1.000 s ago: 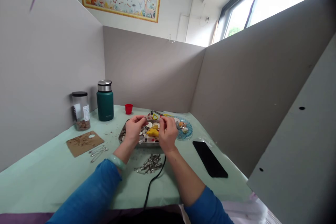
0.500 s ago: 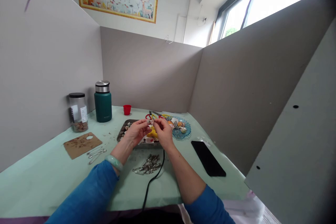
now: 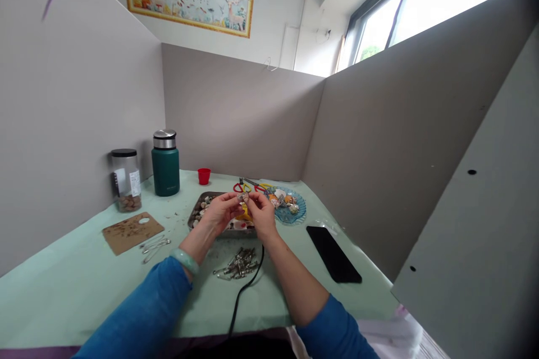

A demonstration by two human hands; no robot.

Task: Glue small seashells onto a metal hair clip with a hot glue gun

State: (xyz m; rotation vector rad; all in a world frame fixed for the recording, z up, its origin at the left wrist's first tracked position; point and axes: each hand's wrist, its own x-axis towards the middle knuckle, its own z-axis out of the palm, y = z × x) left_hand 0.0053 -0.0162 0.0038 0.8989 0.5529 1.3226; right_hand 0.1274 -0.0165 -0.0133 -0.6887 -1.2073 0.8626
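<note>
Over a metal tray (image 3: 223, 234) of small shells and beads, my left hand (image 3: 219, 213) and my right hand (image 3: 261, 214) meet at the fingertips. Both pinch a small pale item (image 3: 243, 197), too small to identify. Something yellow (image 3: 245, 213) lies behind the fingers, partly hidden. A pile of metal safety pins (image 3: 239, 263) lies on the table in front of the tray, beside a black cable (image 3: 241, 291).
A blue plate (image 3: 301, 207) of ornaments and several pliers (image 3: 248, 184) are behind my right hand. A black phone (image 3: 334, 254) lies right. Leftward are a green flask (image 3: 165, 165), a jar (image 3: 126, 182), a brown card (image 3: 132, 231), large pins (image 3: 155, 247) and a red cup (image 3: 204, 176).
Both hands stay nearly in place over the tray. The fingertips have shifted slightly around the small item, and the view has moved a little.
</note>
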